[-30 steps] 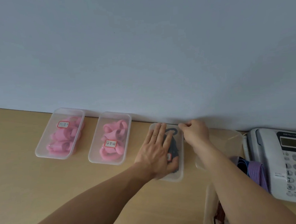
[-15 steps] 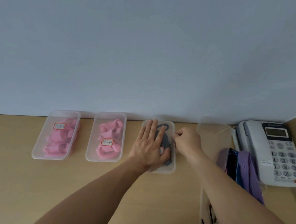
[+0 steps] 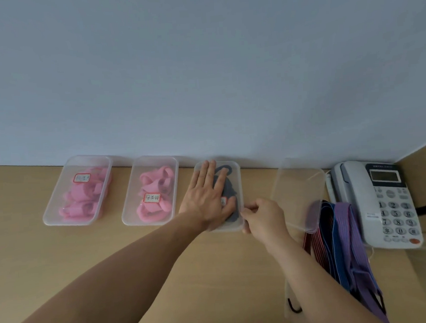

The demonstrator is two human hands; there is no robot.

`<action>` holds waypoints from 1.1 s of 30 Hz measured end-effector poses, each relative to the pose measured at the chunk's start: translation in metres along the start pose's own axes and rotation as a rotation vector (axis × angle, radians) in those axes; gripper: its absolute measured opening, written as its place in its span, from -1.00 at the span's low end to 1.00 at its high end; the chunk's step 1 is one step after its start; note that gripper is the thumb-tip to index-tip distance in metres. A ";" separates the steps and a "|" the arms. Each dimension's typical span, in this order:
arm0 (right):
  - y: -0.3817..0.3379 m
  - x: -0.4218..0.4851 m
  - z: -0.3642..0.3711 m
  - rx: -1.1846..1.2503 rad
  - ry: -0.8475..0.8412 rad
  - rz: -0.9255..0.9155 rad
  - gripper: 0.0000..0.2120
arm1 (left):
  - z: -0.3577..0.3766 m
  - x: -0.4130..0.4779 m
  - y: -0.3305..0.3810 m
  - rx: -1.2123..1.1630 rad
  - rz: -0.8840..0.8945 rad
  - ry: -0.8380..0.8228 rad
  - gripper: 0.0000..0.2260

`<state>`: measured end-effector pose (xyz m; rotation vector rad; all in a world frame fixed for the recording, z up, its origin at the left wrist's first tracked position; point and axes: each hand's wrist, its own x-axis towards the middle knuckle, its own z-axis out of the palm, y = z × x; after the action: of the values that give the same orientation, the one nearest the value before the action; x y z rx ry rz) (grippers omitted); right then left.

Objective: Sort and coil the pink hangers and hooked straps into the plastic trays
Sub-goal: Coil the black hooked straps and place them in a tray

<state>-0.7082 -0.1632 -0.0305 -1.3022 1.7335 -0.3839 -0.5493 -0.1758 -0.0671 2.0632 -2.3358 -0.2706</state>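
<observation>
The fingers (image 3: 246, 212) of my right hand (image 3: 263, 218) pinch the near right corner of the tray (image 3: 237, 177). My left hand (image 3: 204, 197) lies flat on top, fingers straight, over a dark strap (image 3: 230, 194). Trays of pink hangers (image 3: 150, 203) line the tabletop's far edge to the left.

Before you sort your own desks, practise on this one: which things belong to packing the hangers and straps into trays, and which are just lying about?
Part of the job: left pink tray; middle pink tray; dark-strap tray, pressed by the left hand and pinched at its corner by the right hand; empty tray; loose striped straps.

Just lying about: telephone.
</observation>
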 end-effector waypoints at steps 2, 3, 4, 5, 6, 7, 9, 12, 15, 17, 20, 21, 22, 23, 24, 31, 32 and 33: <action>0.008 -0.006 0.002 0.123 -0.029 0.040 -0.93 | 0.000 0.000 0.000 0.001 -0.001 -0.002 -0.28; 0.013 -0.009 0.004 0.170 -0.042 0.049 -0.94 | 0.000 0.000 0.000 0.003 0.001 -0.005 -0.28; 0.017 -0.010 0.005 0.203 -0.046 0.048 -0.95 | 0.001 0.001 0.000 0.005 0.003 -0.007 -0.28; 0.021 -0.010 0.006 0.230 -0.045 0.042 -0.95 | 0.002 0.001 0.000 0.006 0.003 -0.006 -0.29; 0.023 -0.010 0.007 0.260 -0.042 0.037 -0.95 | 0.002 0.001 0.000 0.005 0.002 -0.002 -0.29; 0.024 -0.009 0.008 0.287 -0.039 0.033 -0.96 | 0.002 0.001 0.000 0.003 0.003 0.002 -0.30; 0.026 -0.010 0.010 0.338 -0.043 0.033 -0.97 | 0.001 0.001 -0.001 -0.002 0.008 0.008 -0.30; 0.032 -0.015 0.014 0.423 -0.061 0.050 -0.90 | 0.001 0.001 0.000 0.003 0.006 0.020 -0.30; 0.035 -0.018 0.018 0.449 -0.060 0.062 -0.85 | 0.002 0.001 0.000 0.015 0.009 0.019 -0.32; 0.034 -0.017 0.017 0.444 -0.065 0.061 -0.85 | 0.002 0.000 0.000 0.023 0.012 0.018 -0.34; 0.033 -0.019 0.015 0.479 -0.075 0.075 -0.85 | -0.002 0.000 0.001 -0.004 0.011 0.006 -0.33; 0.032 -0.020 0.016 0.495 -0.066 0.081 -0.86 | -0.003 -0.002 0.001 -0.023 0.004 0.011 -0.30; 0.033 -0.021 0.017 0.511 -0.048 0.086 -0.87 | -0.004 -0.005 0.002 -0.032 -0.001 0.023 -0.27; 0.033 -0.021 0.018 0.522 -0.025 0.089 -0.87 | -0.004 -0.009 0.003 -0.024 -0.004 0.034 -0.23; 0.033 -0.021 0.019 0.529 -0.006 0.090 -0.88 | -0.003 -0.015 0.006 -0.009 -0.004 0.034 -0.20; 0.037 -0.021 0.015 0.538 0.036 0.080 -0.89 | 0.006 -0.022 0.016 -0.008 0.039 -0.025 -0.23; 0.037 -0.021 0.015 0.540 0.046 0.081 -0.88 | 0.006 -0.019 0.017 -0.003 0.058 -0.023 -0.22; 0.038 -0.019 0.014 0.544 0.056 0.082 -0.88 | 0.006 -0.016 0.017 0.003 0.071 -0.021 -0.21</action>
<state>-0.7185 -0.1274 -0.0553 -0.8305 1.5707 -0.7864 -0.5646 -0.1575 -0.0685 1.9826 -2.4170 -0.2888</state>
